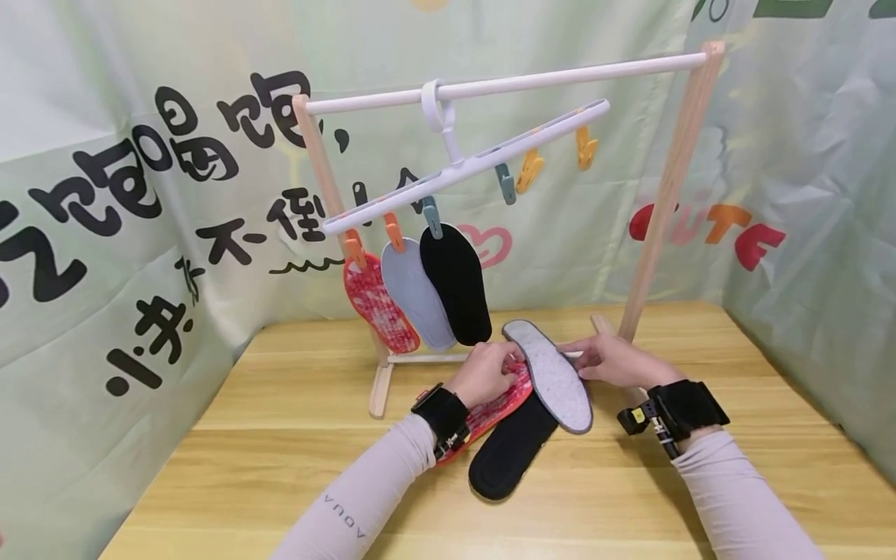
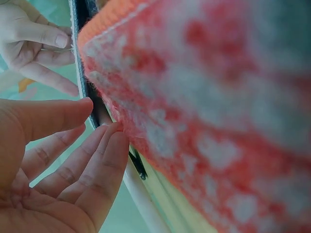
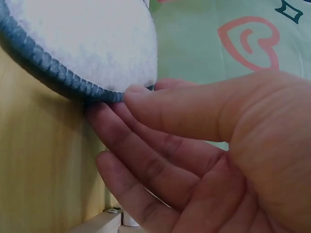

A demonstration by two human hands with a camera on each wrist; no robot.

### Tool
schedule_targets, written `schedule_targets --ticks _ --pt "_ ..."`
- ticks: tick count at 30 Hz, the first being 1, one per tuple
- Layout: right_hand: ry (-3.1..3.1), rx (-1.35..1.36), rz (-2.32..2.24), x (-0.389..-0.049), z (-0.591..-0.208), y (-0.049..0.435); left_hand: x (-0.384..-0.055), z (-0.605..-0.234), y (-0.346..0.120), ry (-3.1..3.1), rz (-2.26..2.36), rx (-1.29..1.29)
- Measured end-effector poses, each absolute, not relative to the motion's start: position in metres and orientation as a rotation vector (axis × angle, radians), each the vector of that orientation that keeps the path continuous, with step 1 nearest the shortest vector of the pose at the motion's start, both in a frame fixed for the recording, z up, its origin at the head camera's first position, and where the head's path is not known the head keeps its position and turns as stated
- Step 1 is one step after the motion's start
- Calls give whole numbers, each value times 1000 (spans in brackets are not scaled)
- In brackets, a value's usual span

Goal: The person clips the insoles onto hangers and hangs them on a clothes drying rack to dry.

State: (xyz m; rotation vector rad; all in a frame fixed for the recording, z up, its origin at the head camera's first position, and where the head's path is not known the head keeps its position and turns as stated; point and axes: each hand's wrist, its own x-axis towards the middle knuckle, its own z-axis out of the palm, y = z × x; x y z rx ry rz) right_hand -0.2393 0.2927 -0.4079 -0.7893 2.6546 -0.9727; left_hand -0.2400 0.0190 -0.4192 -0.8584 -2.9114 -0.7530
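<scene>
A grey insole [image 1: 549,373] with a dark stitched border lies slanted over a black insole [image 1: 511,447] and the edge of a red-and-white insole [image 1: 500,404]. My right hand [image 1: 619,362] pinches the grey insole's right edge, with the thumb on its pale face [image 3: 97,43] and the fingers underneath. My left hand [image 1: 486,373] is over the upper end of the red-and-white insole. In the left wrist view, the fingertips [image 2: 116,138] touch that insole's orange-rimmed edge, while the thumb [image 2: 73,114] stands apart from them beside the dark border.
A white hanger [image 1: 469,167] hangs tilted from the rack's rail [image 1: 574,74]. On its low left side, clips hold a red insole [image 1: 381,303], a light grey insole [image 1: 416,295] and a black insole [image 1: 455,284]. A blue clip [image 1: 505,184] and yellow clips [image 1: 530,171] hang at right.
</scene>
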Motion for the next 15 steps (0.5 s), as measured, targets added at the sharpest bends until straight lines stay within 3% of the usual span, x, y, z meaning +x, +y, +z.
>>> schedule_targets --ticks 15 --pt "2628 -858 -1010 -242 -407 287 -240 -421 21 -2930 -750 -945"
